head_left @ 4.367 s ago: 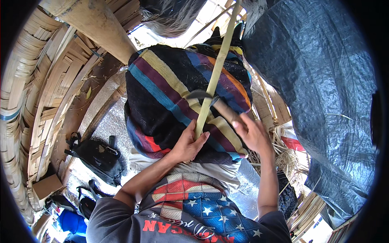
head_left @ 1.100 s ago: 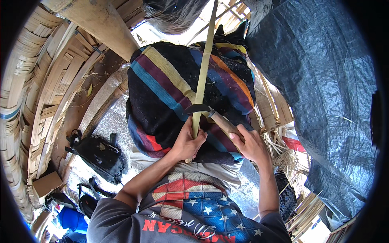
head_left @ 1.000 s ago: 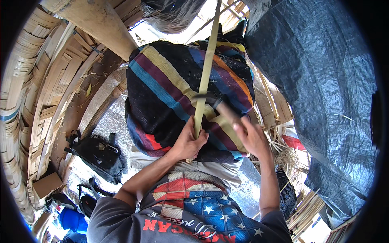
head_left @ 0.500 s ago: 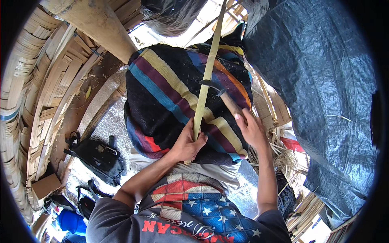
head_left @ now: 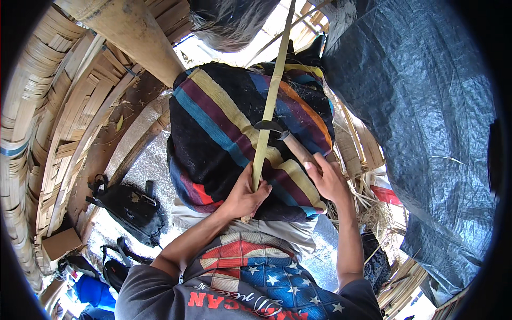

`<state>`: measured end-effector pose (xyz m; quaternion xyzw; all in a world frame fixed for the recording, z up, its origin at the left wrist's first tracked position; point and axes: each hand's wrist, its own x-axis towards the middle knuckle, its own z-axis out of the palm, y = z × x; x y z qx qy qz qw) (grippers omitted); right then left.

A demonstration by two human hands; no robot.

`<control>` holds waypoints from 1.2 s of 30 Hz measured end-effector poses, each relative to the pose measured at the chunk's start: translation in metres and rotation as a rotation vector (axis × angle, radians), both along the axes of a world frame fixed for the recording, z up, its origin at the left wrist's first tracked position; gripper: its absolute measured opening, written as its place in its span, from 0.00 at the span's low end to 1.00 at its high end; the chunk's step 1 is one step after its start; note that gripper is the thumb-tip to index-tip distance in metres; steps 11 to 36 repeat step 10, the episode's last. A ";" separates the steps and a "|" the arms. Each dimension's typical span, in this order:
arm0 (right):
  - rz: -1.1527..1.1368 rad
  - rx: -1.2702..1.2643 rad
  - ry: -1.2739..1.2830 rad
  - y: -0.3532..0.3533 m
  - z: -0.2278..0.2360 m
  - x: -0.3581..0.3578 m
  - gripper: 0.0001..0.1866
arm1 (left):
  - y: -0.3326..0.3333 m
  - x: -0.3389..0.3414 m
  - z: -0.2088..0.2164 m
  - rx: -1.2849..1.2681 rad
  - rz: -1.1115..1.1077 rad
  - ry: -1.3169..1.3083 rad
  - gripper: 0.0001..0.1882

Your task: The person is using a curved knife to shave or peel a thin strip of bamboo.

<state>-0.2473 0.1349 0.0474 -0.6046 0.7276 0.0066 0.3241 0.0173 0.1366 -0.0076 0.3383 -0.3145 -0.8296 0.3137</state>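
A long pale bamboo strip (head_left: 271, 98) runs from my lap up past the far edge of the view. My left hand (head_left: 246, 196) is closed around its lower part. In my right hand (head_left: 328, 179) is the wooden handle of a small knife with a curved dark blade (head_left: 269, 126). The blade lies across the strip, a little above my left hand. Under both hands a striped cloth (head_left: 213, 128), black with yellow, maroon, blue and orange bands, covers my lap.
On the left stand a woven bamboo wall (head_left: 48, 133) and a thick bamboo pole (head_left: 125, 37). A black mesh bag (head_left: 133, 210) lies on the floor. A blue-grey tarp (head_left: 416, 128) hangs at the right. Straw and bamboo pieces (head_left: 405, 288) lie beneath it.
The knife has moved down along the strip toward my left hand, and my right hand has come slightly nearer. My left hand keeps its hold.
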 end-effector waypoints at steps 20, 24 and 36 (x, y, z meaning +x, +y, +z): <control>-0.021 -0.131 -0.018 -0.007 -0.010 -0.005 0.26 | -0.001 0.004 0.005 -0.023 -0.053 0.001 0.28; -0.021 -0.131 -0.018 -0.007 -0.010 -0.005 0.26 | -0.001 0.004 0.005 -0.023 -0.053 0.001 0.28; -0.021 -0.131 -0.018 -0.007 -0.010 -0.005 0.26 | -0.001 0.004 0.005 -0.023 -0.053 0.001 0.28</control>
